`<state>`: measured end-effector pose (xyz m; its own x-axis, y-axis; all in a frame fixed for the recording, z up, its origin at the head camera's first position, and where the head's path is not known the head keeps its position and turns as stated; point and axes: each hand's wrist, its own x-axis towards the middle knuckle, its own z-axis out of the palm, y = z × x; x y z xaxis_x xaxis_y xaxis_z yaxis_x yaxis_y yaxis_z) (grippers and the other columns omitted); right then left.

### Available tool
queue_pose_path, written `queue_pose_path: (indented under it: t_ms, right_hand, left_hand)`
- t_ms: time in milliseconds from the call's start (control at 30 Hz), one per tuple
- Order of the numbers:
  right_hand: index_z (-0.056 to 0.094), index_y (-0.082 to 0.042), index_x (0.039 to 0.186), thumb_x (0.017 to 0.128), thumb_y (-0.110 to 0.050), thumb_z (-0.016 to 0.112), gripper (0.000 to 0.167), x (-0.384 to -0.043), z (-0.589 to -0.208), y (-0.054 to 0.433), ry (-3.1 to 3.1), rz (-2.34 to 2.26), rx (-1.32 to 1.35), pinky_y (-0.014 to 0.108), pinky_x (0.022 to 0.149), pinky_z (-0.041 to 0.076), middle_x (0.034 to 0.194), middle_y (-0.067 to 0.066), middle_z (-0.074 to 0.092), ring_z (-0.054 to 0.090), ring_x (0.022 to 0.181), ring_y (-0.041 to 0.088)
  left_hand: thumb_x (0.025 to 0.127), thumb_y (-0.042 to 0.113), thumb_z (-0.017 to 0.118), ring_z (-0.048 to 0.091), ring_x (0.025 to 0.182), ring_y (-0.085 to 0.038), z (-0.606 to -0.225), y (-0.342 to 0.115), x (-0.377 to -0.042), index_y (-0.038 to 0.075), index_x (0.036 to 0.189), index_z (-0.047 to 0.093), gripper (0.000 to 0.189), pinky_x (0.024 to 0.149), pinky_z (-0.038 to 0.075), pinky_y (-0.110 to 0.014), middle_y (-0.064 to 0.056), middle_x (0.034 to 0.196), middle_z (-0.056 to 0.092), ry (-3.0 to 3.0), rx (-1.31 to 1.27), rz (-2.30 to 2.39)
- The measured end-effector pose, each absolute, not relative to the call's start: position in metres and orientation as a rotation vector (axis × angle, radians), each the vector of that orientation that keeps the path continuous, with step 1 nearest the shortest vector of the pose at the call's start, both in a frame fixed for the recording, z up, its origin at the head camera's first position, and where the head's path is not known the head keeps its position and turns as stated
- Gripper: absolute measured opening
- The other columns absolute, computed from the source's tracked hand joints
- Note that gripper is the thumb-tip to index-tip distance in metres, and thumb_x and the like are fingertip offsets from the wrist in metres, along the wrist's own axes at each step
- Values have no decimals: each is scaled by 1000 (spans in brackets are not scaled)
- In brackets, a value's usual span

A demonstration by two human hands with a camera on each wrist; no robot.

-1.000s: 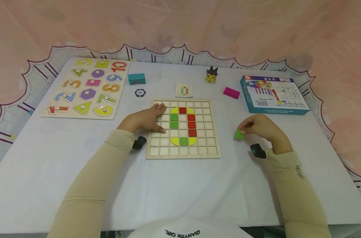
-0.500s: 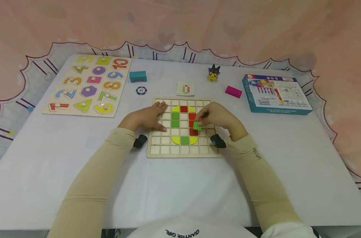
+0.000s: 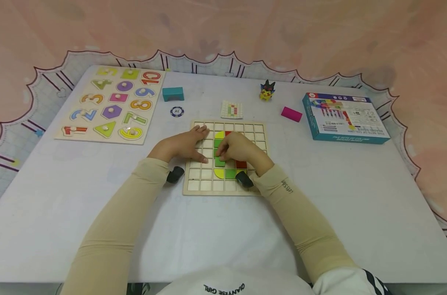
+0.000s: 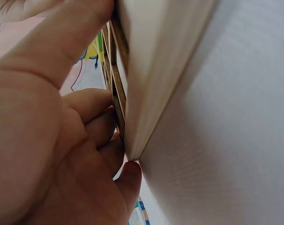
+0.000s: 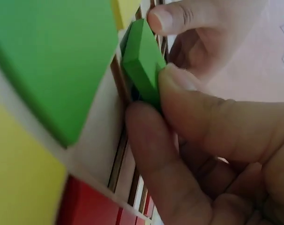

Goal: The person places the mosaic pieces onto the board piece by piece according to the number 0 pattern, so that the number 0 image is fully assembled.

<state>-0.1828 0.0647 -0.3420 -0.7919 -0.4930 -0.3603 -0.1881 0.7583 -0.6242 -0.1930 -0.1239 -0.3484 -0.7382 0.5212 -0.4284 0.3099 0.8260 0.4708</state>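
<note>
A wooden grid board [image 3: 197, 193] lies on the white table, with red, green and yellow tiles set in some of its cells. My left hand [image 3: 181, 146] rests on its left side, fingers and thumb spread over the cells; in the left wrist view the fingertips lie along the frame edge. Between thumb and index finger, my right hand [image 3: 242, 150] pinches a green square tile [image 5: 145, 63]. That tile is tilted over a cell in the left column, just above a yellow rounded tile [image 3: 218, 174]. The right hand hides several tiles behind it in the head view.
Behind the board stands a small pattern card [image 3: 231, 110]. A number puzzle board [image 3: 111, 107], teal block [image 3: 173, 94] and poker chip [image 3: 177, 112] lie to the left. Toward the right are a toy figure [image 3: 267, 91], a magenta block [image 3: 291, 114] and a flat box [image 3: 346, 119].
My right hand has carried the green tile leftward from the table right of the board, across the red tiles, to the left column. The left hand has stayed in place on the board.
</note>
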Motion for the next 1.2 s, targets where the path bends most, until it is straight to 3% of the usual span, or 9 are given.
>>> queue_pose_path:
  t_ms: [433, 633, 900, 1067, 1200]
  right_hand:
    - [73, -9, 91, 81, -8, 69, 10, -177, -344, 54, 2453, -708, -461, 27, 78, 47, 87, 3, 67, 54, 80, 16]
    - [73, -10, 92, 83, -14, 69, 11, -175, -345, 59, 2463, -719, -471, 29, 82, 47, 91, 1, 69, 56, 84, 15]
    - [72, -9, 90, 85, -16, 65, 11, -174, -344, 83, 2511, -834, -441, 29, 78, 46, 92, 4, 69, 54, 83, 16]
    - [70, -8, 99, 87, -19, 63, 18, -175, -343, 106, 2567, -890, -332, 30, 78, 43, 97, 6, 65, 51, 88, 18]
    - [62, -7, 116, 88, -19, 60, 30, -175, -343, 127, 2643, -961, -257, 29, 71, 41, 93, 9, 58, 48, 84, 20]
  left_hand:
    - [79, 35, 72, -8, 143, -27, -349, -124, -193, 4, 148, 11, 97, 116, 5, -44, -9, 156, 0, 2451, 609, 505]
    - [78, 35, 72, -8, 143, -27, -350, -123, -194, 4, 148, 11, 97, 116, 5, -45, -9, 156, 0, 2447, 607, 509]
    - [78, 35, 72, -9, 142, -27, -353, -125, -195, 5, 148, 9, 99, 116, 4, -46, -9, 156, -1, 2428, 593, 521]
    - [79, 34, 72, -12, 142, -26, -356, -129, -194, 7, 148, 8, 98, 115, 3, -47, -7, 156, -3, 2408, 574, 556]
    - [81, 39, 69, -13, 142, -27, -359, -132, -194, 8, 149, 7, 97, 115, 2, -49, -7, 156, -4, 2413, 576, 565]
